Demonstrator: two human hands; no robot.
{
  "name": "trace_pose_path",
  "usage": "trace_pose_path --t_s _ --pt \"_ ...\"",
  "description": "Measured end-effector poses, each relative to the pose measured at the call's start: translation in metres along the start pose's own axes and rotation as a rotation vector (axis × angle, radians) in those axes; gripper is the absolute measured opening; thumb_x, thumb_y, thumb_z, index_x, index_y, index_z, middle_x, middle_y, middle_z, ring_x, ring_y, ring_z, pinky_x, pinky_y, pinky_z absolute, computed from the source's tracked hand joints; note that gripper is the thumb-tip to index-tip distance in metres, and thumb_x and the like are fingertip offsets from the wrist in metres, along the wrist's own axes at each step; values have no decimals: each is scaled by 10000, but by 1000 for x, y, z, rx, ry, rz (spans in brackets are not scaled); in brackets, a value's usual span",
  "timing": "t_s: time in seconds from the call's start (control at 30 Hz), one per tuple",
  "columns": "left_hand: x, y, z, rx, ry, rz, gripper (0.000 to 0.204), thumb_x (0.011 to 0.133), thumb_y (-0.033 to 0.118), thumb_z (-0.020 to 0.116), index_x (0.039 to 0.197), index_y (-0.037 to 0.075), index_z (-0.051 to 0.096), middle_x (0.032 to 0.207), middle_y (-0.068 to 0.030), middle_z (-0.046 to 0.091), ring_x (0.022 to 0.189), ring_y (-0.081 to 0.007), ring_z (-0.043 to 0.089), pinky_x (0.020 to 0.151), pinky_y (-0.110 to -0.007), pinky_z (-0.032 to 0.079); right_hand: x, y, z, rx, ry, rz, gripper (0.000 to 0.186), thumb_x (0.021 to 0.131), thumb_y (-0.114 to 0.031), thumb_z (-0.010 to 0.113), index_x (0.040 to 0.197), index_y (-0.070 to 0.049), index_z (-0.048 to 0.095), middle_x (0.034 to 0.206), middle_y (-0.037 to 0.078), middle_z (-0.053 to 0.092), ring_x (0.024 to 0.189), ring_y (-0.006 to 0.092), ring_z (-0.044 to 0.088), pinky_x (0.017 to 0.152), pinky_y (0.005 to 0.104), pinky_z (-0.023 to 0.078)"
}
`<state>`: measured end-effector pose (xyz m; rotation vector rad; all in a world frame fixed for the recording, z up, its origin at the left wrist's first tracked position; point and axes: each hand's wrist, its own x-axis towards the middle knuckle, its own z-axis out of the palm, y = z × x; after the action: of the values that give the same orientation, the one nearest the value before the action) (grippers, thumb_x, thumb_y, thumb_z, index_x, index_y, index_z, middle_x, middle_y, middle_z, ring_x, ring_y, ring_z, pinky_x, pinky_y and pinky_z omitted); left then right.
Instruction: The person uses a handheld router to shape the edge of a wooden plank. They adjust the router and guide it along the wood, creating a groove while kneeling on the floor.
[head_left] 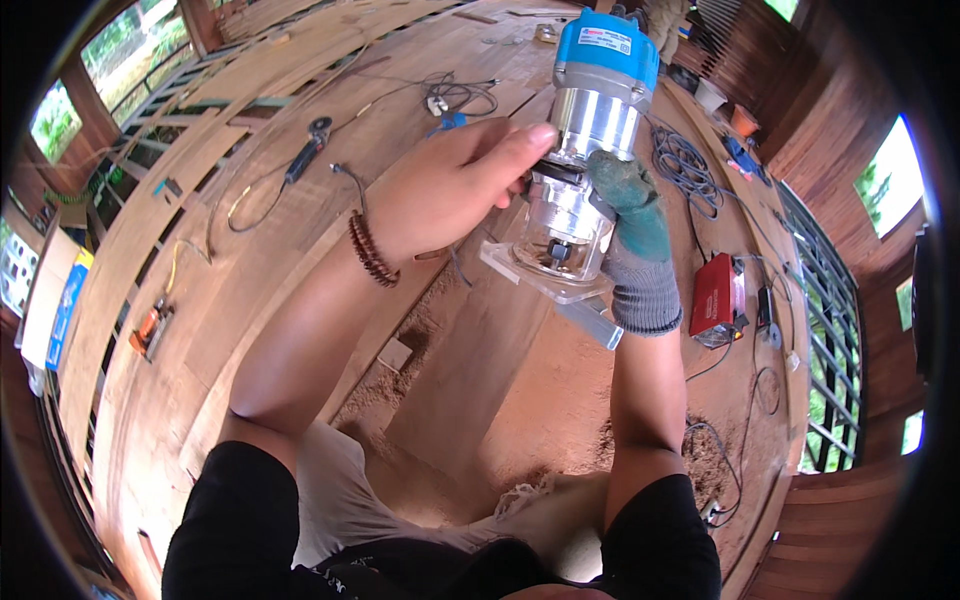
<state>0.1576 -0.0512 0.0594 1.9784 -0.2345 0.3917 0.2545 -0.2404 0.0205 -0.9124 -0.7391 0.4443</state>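
Both my hands hold up a trim router (598,110) with a blue top, a bright metal body and a clear plastic base (545,262). A dark collet nut shows inside that base. My bare left hand (465,175) closes on the router's left side, thumb pressed against the metal and the other fingertips partly hidden behind it. On the opposite side my right hand (635,220), in a green and grey work glove, is wrapped round the clamp area. A flat metal piece (590,322) sticks out below the base.
Planks (455,380) with sawdust lie under the router. A red box-shaped machine (716,300) with cables stands at right, near a coiled cable (685,165). At left lie an angle grinder (305,150) and an orange tool (152,328). Gaps show between floorboards at left.
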Motion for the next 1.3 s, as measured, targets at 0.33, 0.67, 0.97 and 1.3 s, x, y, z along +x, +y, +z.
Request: trace_pose_path --t_s 0.33,0.67,0.97,1.3 --pt "-17 4 -34 183 -46 -24 573 907 569 615 744 20 614 602 -34 555 570 -120 534 531 -280 415 10 33 33 -78 92 52 517 873 -282 709 1237 46 545 1086 160 661 919 240 696 791 358 607" --pt "-27 20 -34 254 83 45 586 879 562 658 721 -2 646 547 -52 546 526 -130 552 504 -305 409 8 33 46 252 31 67 415 881 -225 699 1187 39 602 1045 133 686 891 218 697 787 328 597" --pt "-31 38 -25 428 168 158 606 859 577 635 620 21 647 556 -163 577 563 -344 615 574 -422 494 5 32 33 253 -35 72 505 947 -348 597 1273 29 520 1135 183 644 993 270 674 850 384 583" --pt "-37 43 -31 42 -31 195 432 942 383 640 700 25 649 559 -41 560 510 -119 504 495 -293 375 -2 47 34 470 -14 177 593 901 -446 596 1234 40 530 1067 193 651 940 286 678 812 393 585"
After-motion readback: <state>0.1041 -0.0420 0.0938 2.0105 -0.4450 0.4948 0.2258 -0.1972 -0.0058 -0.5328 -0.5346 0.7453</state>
